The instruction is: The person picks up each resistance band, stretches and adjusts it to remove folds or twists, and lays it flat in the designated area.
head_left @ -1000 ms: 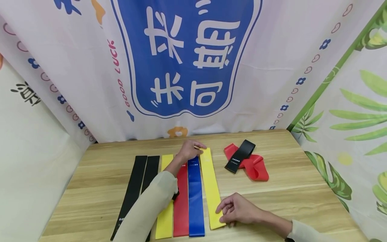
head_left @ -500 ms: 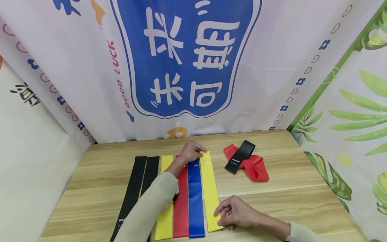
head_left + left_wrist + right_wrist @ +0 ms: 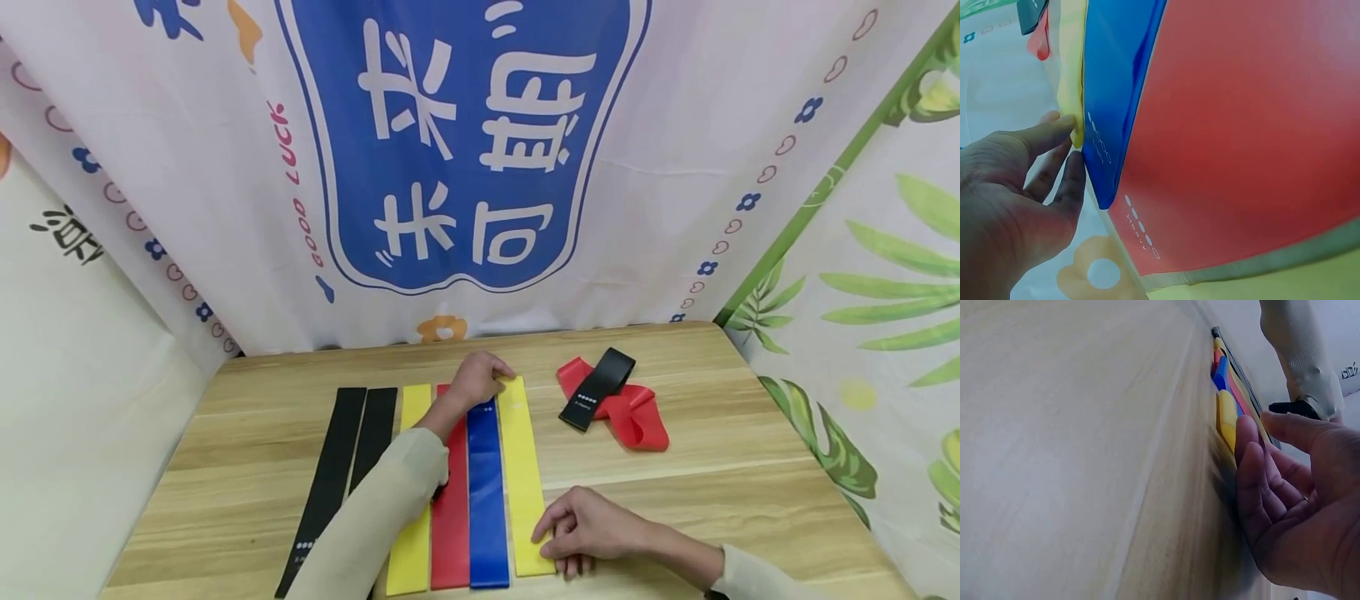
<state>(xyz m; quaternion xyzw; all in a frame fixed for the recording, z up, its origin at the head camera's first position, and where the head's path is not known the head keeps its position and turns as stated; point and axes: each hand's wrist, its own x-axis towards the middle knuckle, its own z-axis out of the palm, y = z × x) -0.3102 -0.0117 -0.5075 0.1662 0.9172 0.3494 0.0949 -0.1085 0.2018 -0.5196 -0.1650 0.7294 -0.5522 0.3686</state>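
A yellow resistance band [image 3: 525,467] lies flat at the right end of a row of bands. My left hand [image 3: 477,379] pinches its far end; in the left wrist view, thumb and fingers meet at the yellow tip. At the near right corner, my right hand [image 3: 588,527] holds the edge between thumb and curled fingers. Close beside it on the left lies a blue band [image 3: 487,500], then a red band [image 3: 450,517], marked "Heavy" in the left wrist view. Another yellow band [image 3: 409,558] and two black bands [image 3: 322,475] follow, partly hidden by my left sleeve.
A crumpled red band [image 3: 637,417] with a folded black band [image 3: 596,389] across it lies at the back right of the wooden table [image 3: 712,483]. A printed curtain [image 3: 637,250] hangs behind the table's far edge.
The near end of the right-hand yellow band has shifted slightly left and nearer, so it lies closer alongside the blue band. Both hands have moved slightly with it.
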